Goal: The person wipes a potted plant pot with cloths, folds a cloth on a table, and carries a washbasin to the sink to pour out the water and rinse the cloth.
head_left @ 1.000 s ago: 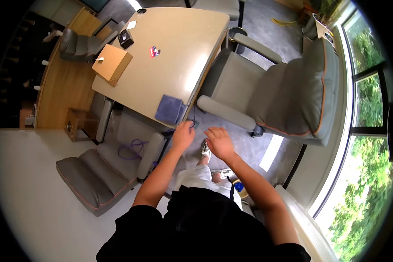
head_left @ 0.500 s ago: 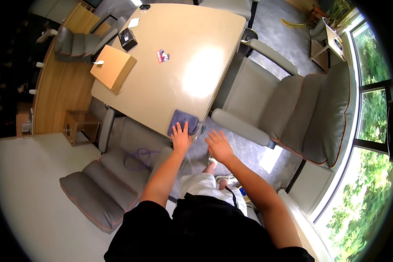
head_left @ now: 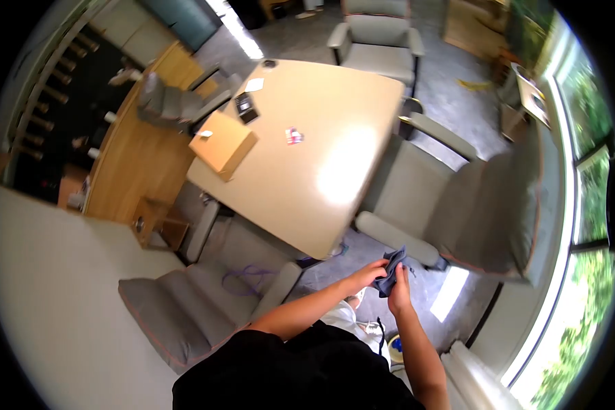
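While a brown box (head_left: 222,145) sits on the surface (head_left: 280,205), I'm seeing the left hand (head_left: 369,274) and right hand (head_left: 400,294) both clamping their grip on a bunched-up grey-blue cloth (head_left: 391,272), midair, clear of that surface.

Table (head_left: 273,195): plain beige.
Cloth (head_left: 391,273), off the table's near corner: grey-blue.
Carton (head_left: 223,142), on the table: orange-brown.
Small box (head_left: 246,107), on the table: black.
Card (head_left: 294,136), on the table: red and white patches.
Armchair (head_left: 178,318), near side of the table: grey, orange piping.
Cord (head_left: 251,275), near side of the table: purple.
Floor (head_left: 297,41), around the table: mottled grey.
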The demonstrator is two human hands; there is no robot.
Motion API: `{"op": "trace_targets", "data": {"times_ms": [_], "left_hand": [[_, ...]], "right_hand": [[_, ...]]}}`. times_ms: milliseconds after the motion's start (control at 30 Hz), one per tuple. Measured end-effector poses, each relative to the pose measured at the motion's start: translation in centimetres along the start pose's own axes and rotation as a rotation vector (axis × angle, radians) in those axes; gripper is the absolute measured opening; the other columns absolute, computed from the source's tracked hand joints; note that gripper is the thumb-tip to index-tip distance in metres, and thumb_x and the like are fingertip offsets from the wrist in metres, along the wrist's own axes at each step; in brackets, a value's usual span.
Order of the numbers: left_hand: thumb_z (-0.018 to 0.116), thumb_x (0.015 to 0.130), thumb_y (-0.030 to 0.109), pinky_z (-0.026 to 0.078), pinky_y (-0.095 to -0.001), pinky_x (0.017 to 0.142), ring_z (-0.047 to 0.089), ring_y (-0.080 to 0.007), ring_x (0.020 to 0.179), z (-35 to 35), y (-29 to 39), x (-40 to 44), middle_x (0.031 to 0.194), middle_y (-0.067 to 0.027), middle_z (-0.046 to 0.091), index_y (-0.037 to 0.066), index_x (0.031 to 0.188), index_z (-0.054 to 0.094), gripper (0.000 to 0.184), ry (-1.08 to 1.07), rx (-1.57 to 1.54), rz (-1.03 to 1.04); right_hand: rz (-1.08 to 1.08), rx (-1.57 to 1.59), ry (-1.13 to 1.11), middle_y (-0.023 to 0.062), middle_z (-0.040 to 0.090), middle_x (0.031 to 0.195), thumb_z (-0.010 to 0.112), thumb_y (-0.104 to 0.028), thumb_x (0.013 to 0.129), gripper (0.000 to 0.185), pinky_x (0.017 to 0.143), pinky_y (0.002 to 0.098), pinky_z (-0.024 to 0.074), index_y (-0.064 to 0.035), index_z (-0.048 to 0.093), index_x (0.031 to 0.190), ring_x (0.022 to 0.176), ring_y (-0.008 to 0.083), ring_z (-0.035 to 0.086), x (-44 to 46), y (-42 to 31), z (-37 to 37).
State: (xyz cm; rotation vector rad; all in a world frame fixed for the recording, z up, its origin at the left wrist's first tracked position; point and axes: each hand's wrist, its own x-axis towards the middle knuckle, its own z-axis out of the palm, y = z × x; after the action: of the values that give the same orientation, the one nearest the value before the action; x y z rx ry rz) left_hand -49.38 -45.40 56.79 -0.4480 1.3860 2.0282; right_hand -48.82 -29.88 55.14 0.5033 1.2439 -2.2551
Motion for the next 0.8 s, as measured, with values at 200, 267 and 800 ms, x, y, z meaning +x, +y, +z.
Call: {"op": "trace_targets", "data": {"times_ms": [200,267,800], "left_hand": [[0.069,0.09,0.052,0.046,-0.0387,0.101,0.049,-0.0222,0.13,12.9,1.6,-3.3,0.145,-0.0122,0.049,0.002,0.154,0.034,0.088,-0.239,0.345,-0.197],[0.072,0.088,0.055,0.048,-0.0357,0.097,0.055,-0.0222,0.121,15.7,-3.0,-1.0,0.136,-0.0156,0.055,-0.002,0.145,0.043,0.086,-0.244,0.572,-0.067],[0.056,0.095,-0.002,0.054,-0.0331,0.081,0.067,-0.0175,0.089,41.2,-28.8,0.4,0.103,-0.0077,0.071,0.001,0.114,0.066,0.021,-0.652,0.965,-0.232]], "right_hand": [[-0.172,0.193,0.288,0.0068,0.065,0.118,0.045,-0.043,0.107,0.044,0.099,0.0336,0.0487,-0.009,0.054,0.133,0.108,0.0183,0.063,-7.2,1.5,-9.5],[-0.288,0.077,0.412,0.0064,0.065,0.115,0.049,-0.039,0.106,0.039,0.094,0.0315,0.0495,-0.0087,0.057,0.129,0.104,0.0161,0.063,-9.6,4.0,-13.4],[-0.422,0.914,1.081,0.0143,0.06,0.131,0.069,-0.034,0.096,0.057,0.093,0.0345,0.0521,-0.0023,0.049,0.14,0.115,0.0203,0.061,-36.1,7.6,-28.2]]}}
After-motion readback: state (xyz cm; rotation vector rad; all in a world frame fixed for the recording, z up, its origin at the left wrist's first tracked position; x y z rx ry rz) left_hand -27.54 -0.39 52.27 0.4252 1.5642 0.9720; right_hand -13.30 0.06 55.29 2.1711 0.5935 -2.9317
